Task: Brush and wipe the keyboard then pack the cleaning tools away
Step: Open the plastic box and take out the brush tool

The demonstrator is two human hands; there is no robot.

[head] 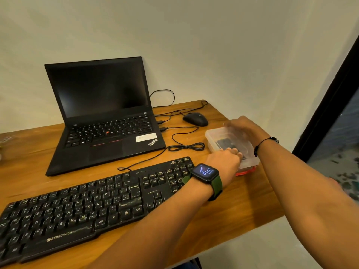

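A black full-size keyboard (pixel 81 208) lies across the front of the wooden desk (pixel 233 206). To its right stands a clear plastic box (pixel 215 134) with something dark inside and a red part (pixel 245 172) under its near end. My left hand (pixel 225 159), with a green-strapped watch on the wrist, grips the box's near rim, fingers curled over the edge. My right hand (pixel 242 126) comes in from the right and curls over the box's far top side; it is blurred. No brush or cloth shows outside the box.
An open black laptop (pixel 101 113) with a dark screen stands behind the keyboard. A black mouse (pixel 195 119) and looped cables (pixel 186 146) lie between the laptop and the box. The desk's right edge runs just beyond the box, near a dark door frame (pixel 330 105).
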